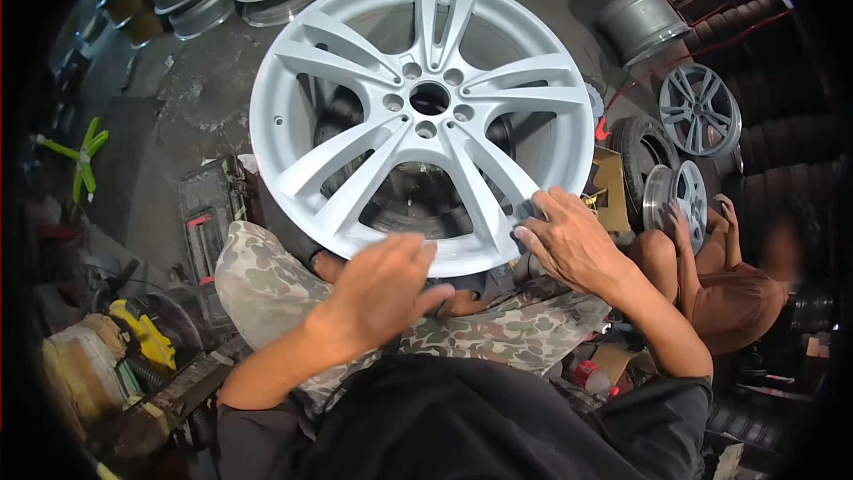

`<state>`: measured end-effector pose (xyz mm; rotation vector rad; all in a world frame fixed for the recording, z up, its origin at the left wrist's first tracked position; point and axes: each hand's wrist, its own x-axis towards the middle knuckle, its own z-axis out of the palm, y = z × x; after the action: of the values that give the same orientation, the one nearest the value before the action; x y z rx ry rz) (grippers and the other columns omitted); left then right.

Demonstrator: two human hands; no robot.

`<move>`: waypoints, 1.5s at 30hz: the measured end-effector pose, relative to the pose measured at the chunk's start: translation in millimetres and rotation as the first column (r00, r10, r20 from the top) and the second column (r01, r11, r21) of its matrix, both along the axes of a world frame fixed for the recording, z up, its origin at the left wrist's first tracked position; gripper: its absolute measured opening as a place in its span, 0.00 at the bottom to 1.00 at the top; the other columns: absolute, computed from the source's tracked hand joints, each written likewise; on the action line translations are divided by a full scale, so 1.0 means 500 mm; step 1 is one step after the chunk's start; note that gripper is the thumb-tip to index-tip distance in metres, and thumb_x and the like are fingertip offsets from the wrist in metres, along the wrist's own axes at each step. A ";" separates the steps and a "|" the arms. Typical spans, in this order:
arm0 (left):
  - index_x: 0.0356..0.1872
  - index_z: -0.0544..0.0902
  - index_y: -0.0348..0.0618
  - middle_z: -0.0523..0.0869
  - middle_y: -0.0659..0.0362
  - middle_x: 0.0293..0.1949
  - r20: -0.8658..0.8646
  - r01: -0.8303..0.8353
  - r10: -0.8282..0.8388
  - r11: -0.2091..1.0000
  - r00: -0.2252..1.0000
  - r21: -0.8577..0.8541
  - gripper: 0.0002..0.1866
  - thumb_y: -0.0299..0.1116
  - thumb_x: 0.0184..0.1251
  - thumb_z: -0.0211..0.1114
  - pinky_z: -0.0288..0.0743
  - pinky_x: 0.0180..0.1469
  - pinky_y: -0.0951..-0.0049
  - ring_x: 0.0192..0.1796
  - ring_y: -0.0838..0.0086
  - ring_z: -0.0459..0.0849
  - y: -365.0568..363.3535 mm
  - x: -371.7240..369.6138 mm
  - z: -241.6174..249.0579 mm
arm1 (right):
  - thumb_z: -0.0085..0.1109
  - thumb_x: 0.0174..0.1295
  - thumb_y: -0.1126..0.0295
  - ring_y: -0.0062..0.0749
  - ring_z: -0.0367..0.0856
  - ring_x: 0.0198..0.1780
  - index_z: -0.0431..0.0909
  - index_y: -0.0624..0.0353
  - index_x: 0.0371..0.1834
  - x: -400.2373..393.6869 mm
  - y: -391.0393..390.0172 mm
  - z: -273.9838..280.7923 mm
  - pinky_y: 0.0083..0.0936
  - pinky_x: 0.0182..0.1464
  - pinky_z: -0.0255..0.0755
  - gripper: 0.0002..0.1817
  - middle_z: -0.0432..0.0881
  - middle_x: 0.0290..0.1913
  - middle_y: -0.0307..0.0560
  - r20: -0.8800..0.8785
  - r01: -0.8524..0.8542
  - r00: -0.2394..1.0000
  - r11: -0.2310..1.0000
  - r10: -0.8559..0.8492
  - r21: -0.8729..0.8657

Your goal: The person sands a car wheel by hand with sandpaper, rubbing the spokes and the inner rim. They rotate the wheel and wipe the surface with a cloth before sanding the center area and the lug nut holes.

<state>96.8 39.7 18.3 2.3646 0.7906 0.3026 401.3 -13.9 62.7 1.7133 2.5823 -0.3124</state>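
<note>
Under the pinched fingers of the right hand [573, 240], a small dark grey pad [526, 212] is gripped at the near end of a spoke on the silver wheel rim [484, 180], which extends ahead of both hands, spoked face showing. Left of those fingers, the left hand [373, 289] — blurred, thumb parted from its fingers — is at the rim's near edge; contact cannot be determined. Farther right, a seated person [733, 302] has hands at another wheel [691, 191].
</note>
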 end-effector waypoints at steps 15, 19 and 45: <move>0.70 0.76 0.28 0.83 0.44 0.59 0.031 0.005 -0.010 0.989 0.999 0.149 0.34 0.41 0.70 0.75 0.73 0.71 0.51 0.62 0.48 0.81 -0.076 0.047 -0.040 | 0.55 0.80 0.74 0.52 0.84 0.45 0.89 0.69 0.53 -0.002 -0.031 0.076 0.42 0.52 0.77 0.13 0.83 0.46 0.57 -0.544 0.420 0.751 0.907 -0.374 -0.045; 0.74 0.75 0.31 0.82 0.44 0.67 0.075 0.025 -0.034 0.994 0.997 0.107 0.34 0.39 0.72 0.74 0.69 0.78 0.49 0.71 0.47 0.79 -0.080 0.036 -0.049 | 0.65 0.74 0.74 0.52 0.84 0.47 0.86 0.65 0.63 -0.010 -0.078 -0.011 0.45 0.53 0.78 0.16 0.84 0.45 0.56 -0.422 0.304 0.887 0.924 -0.185 0.232; 0.75 0.76 0.34 0.76 0.45 0.77 -0.029 -0.053 0.056 0.994 0.998 0.097 0.33 0.32 0.70 0.76 0.64 0.83 0.45 0.80 0.46 0.73 -0.086 -0.070 0.019 | 0.69 0.66 0.77 0.50 0.88 0.63 0.88 0.65 0.63 -0.130 -0.185 -0.054 0.52 0.70 0.79 0.21 0.88 0.62 0.56 -0.444 0.422 0.867 0.808 -0.226 0.411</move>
<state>61.7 -3.2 27.9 2.4459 0.8749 0.3335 336.4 -106.3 35.7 2.5290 2.7811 0.0470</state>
